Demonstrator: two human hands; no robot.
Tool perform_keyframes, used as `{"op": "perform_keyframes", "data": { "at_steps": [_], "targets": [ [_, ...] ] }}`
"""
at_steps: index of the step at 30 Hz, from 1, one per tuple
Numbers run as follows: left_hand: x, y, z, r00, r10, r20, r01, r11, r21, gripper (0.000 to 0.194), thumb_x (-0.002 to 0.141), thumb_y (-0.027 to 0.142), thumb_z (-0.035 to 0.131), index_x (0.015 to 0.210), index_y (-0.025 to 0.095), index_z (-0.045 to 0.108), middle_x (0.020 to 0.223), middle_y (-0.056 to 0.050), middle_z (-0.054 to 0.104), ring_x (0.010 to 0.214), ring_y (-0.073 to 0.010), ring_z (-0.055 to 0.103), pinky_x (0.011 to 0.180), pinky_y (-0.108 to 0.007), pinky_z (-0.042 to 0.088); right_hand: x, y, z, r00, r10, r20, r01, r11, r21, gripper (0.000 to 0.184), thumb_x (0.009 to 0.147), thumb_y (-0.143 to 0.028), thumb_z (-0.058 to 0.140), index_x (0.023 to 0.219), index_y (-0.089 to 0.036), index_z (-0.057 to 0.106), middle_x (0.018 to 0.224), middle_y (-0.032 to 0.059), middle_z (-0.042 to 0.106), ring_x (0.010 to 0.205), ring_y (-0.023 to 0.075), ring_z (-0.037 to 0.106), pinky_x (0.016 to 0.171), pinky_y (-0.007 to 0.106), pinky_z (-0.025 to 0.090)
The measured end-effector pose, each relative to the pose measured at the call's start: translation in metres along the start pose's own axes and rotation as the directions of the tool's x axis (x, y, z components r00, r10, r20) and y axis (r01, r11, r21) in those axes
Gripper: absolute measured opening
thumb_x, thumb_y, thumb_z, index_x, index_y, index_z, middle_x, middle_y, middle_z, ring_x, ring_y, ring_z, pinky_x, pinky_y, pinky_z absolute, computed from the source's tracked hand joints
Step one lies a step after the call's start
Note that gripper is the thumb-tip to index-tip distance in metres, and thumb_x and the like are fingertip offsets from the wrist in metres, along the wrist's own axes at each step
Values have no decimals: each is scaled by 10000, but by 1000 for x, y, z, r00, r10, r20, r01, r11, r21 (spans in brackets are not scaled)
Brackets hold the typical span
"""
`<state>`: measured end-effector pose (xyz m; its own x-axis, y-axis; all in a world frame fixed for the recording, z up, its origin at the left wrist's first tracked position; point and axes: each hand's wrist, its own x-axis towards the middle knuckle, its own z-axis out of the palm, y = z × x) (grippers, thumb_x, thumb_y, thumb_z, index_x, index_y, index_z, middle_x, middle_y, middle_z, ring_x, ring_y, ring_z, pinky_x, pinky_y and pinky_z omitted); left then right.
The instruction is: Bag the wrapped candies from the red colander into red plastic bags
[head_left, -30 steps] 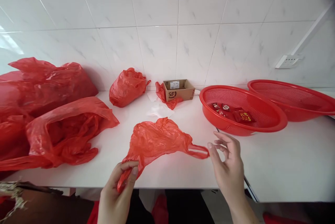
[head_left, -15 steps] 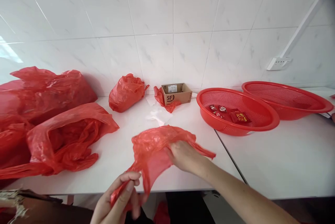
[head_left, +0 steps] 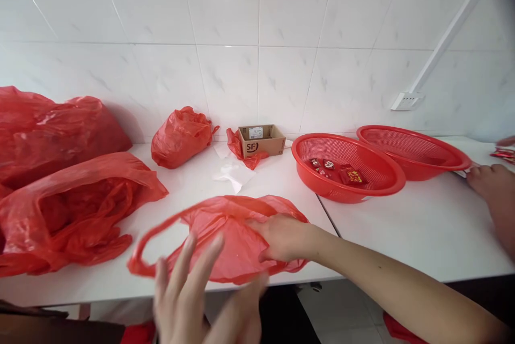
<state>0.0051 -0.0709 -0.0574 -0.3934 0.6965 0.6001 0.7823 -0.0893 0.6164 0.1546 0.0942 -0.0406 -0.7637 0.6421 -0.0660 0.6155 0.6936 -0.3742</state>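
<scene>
A thin red plastic bag [head_left: 225, 258] lies spread on the white table in front of me, its mouth turned towards me and one loop handle stretched out to the left. My right hand [head_left: 284, 236] reaches into the bag's mouth, thumb and fingers apart against the film; its fingertips are partly hidden. Nearer to me, my left hand [head_left: 201, 295] is raised before the bag with its fingers spread, slightly blurred, and it holds nothing.
Filled red bags [head_left: 72, 183] crowd the left, with another tied bag [head_left: 181, 137] by the wall. A small cardboard box [head_left: 263, 145] stands behind. Red baskets [head_left: 346, 194] sit right, the nearer holding several small packets [head_left: 350, 175]. Another person's hand [head_left: 491, 180] is at the far right.
My right hand has moved left from the bag's handle into its mouth. My left hand has let go of the other handle and spread its fingers. The bag has opened out wider.
</scene>
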Motion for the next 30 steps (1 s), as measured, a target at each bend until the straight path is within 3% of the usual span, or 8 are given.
{"op": "perform_keyframes", "data": {
  "at_steps": [5, 8, 13, 15, 18, 20, 24, 30],
  "targets": [
    [49, -40, 49, 918, 155, 366, -327, 817, 475, 228, 886, 257, 560, 975, 243, 770, 1553, -127, 382, 1439, -477, 238, 1068, -750, 188, -11, 3, -11, 980, -57, 188, 52, 998, 32, 770, 673, -167, 655, 1412, -331, 514, 758, 14, 674, 645, 186, 625, 578, 272, 444],
    [77, -79, 38, 736, 89, 671, -431, 826, 364, 373, 816, 62, 503, 1004, 253, 763, 1538, -99, 418, 1398, -360, 393, 958, -489, 491, -7, 25, -32, 945, 12, 326, -32, 998, 57, 889, 677, -197, 658, 1507, -324, 367, 688, -14, 656, 544, 165, 582, 512, 260, 413],
    [92, -76, 3, 537, 242, 808, -621, 762, 185, 395, 700, -54, 425, 611, 227, 688, 1416, -33, 572, 1258, -304, 547, 838, -414, 500, 5, 74, -51, 897, 17, 442, -188, 919, 346, 827, 705, -279, 671, 1486, -272, 399, 798, -2, 703, 609, 152, 623, 584, 254, 458],
    [89, -60, -1, 582, 365, 726, -635, 762, 127, 387, 736, -43, 423, 617, 230, 670, 1236, -47, 683, 1138, -277, 604, 827, -404, 484, 8, 83, -46, 905, 38, 425, -183, 934, 305, 881, 700, -272, 682, 1515, -256, 349, 832, 12, 706, 665, 168, 641, 607, 262, 464],
    [73, -32, 7, 847, 435, 305, -507, 834, 219, 293, 834, 81, 489, 738, 251, 708, 1143, -87, 667, 1062, -274, 587, 886, -439, 469, 10, 86, -33, 925, 78, 371, -150, 974, 170, 974, 694, -284, 698, 1556, -268, 244, 916, 39, 706, 773, 205, 655, 638, 279, 464],
    [55, -15, 21, 923, 377, 72, -381, 876, 296, 194, 845, 185, 573, 860, 274, 745, 1300, -110, 559, 1220, -340, 489, 1009, -544, 392, 11, 83, -24, 925, 98, 366, -143, 985, 100, 968, 688, -287, 702, 1549, -299, 261, 1038, 63, 701, 878, 239, 656, 680, 300, 469],
    [20, -6, 63, 989, 88, 120, -128, 912, 390, 267, 881, 377, 585, 1084, 304, 743, 1604, -114, 161, 1425, -523, 161, 1028, -734, 235, 12, 77, -12, 936, 93, 338, -109, 994, 28, 1013, 640, -265, 729, 1542, -325, 272, 1170, 80, 675, 992, 280, 639, 717, 321, 472],
    [30, -37, 105, 905, -169, 391, 23, 936, 352, 619, 899, 366, 537, 1493, 283, 384, 1559, -212, 250, 1236, -416, 493, 914, -512, 456, 5, 63, -3, 916, 42, 398, -34, 999, -25, 1046, 630, -264, 698, 1557, -318, 216, 1171, 97, 672, 935, 285, 653, 585, 289, 449]
  ]
}}
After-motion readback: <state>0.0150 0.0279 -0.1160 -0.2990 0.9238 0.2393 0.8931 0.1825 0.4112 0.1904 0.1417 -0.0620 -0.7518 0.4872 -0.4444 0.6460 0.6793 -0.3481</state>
